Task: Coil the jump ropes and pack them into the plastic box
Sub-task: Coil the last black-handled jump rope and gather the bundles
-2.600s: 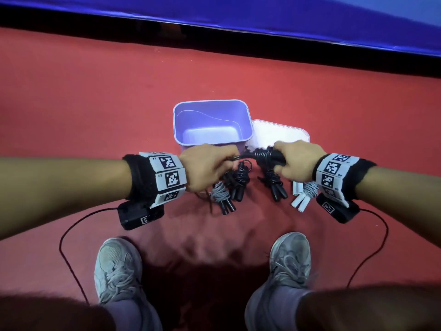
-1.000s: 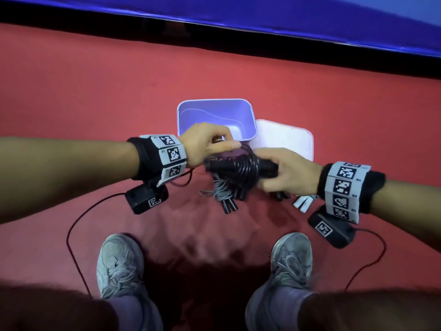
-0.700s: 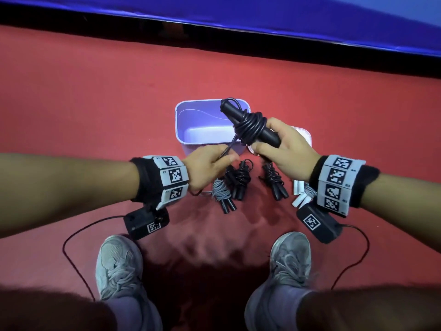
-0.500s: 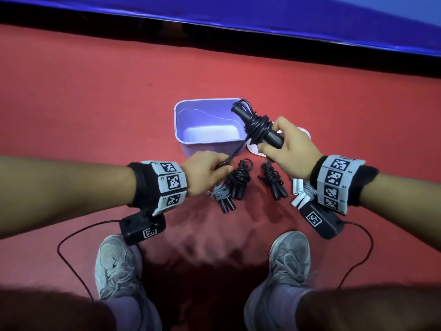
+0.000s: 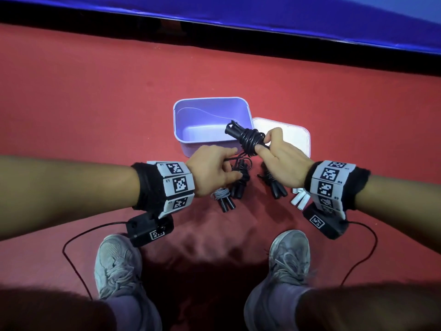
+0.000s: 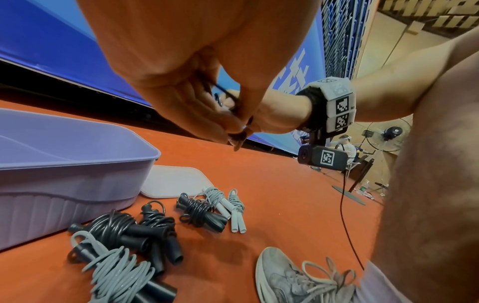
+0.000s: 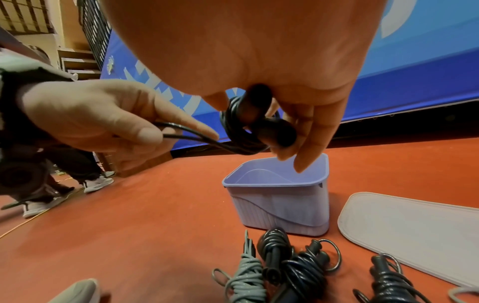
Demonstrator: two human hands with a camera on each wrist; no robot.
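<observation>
My right hand [image 5: 265, 145] grips the two handles of a black jump rope [image 5: 248, 138], its cord wound round them, just above the near rim of the lilac plastic box [image 5: 177, 120]. In the right wrist view the fingers curl around the handles [image 7: 259, 119]. My left hand [image 5: 231, 163] pinches the loose end of the cord [image 7: 186, 133], which runs taut to the bundle. The box [image 7: 279, 196] holds nothing. Several coiled ropes lie on the floor in front of it: a grey-corded one [image 5: 223, 197], two black ones [image 5: 241, 180] [image 5: 272, 185] and a white-handled one [image 5: 299, 199].
The white lid [image 5: 293, 134] lies flat to the right of the box, touching it. My two shoes [image 5: 117, 263] [image 5: 288, 254] stand on the red floor near the ropes. A blue barrier [image 5: 238, 13] runs along the back. Camera cables trail from both wrists.
My left hand wound the cord round the handles, then pulled its end down to the left. My right hand tipped the bundle up over the box and has lowered it slightly.
</observation>
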